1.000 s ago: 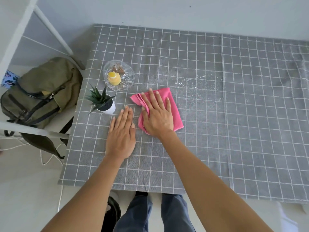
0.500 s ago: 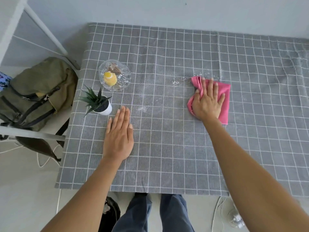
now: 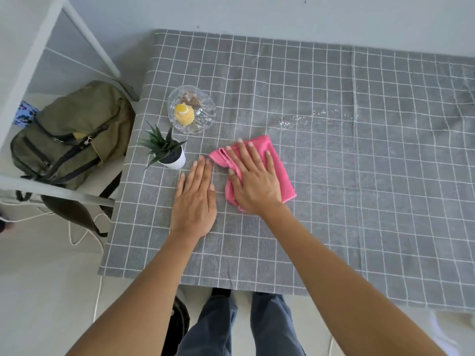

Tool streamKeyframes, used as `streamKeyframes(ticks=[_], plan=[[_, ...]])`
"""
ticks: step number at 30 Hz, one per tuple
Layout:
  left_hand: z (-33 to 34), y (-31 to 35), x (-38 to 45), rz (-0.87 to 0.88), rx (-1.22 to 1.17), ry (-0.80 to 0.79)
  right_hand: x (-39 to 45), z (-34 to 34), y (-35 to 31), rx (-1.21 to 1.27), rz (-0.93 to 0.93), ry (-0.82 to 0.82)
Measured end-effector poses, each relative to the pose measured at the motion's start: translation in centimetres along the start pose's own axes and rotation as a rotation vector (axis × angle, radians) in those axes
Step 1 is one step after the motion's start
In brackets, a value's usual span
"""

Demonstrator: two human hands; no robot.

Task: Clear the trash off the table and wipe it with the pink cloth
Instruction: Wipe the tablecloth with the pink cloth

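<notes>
A folded pink cloth (image 3: 279, 165) lies on the grey checked tablecloth (image 3: 359, 176), left of the middle. My right hand (image 3: 253, 179) presses flat on the cloth, fingers spread, thumb tucked into its bunched left edge. Just to its left my left hand (image 3: 195, 199) rests palm down on the bare tablecloth, holding nothing. A thin streak of white crumbs (image 3: 303, 118) lies on the tablecloth beyond the cloth, to the right.
A glass dish (image 3: 205, 114) with a yellow cupcake (image 3: 184, 113) stands at the far left. A small potted plant (image 3: 169, 154) sits in front of it, close to my left hand. An olive backpack (image 3: 69, 134) lies on a white shelf left of the table.
My right hand swept the pink cloth right to the crumbs, then back left beside my left hand. The left hand has stayed flat in place.
</notes>
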State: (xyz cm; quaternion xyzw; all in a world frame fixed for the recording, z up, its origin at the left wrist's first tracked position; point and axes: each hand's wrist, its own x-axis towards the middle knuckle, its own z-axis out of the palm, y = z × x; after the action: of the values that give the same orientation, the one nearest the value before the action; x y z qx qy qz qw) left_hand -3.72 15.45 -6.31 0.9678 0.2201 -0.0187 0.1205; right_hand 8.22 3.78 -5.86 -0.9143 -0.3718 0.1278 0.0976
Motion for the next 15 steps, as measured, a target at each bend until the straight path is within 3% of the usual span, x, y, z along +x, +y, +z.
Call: streamKeyframes(ticks=[9,15], plan=[[0.1,-0.2,-0.2,-0.004,-0.04,-0.005,0.4,-4.0,13.9,-0.035,0.471,0.077],[0.0,-0.2,-0.2,-0.008,-0.03,0.001,1.0,-3.6,12.0,0.008,0.545,0.087]])
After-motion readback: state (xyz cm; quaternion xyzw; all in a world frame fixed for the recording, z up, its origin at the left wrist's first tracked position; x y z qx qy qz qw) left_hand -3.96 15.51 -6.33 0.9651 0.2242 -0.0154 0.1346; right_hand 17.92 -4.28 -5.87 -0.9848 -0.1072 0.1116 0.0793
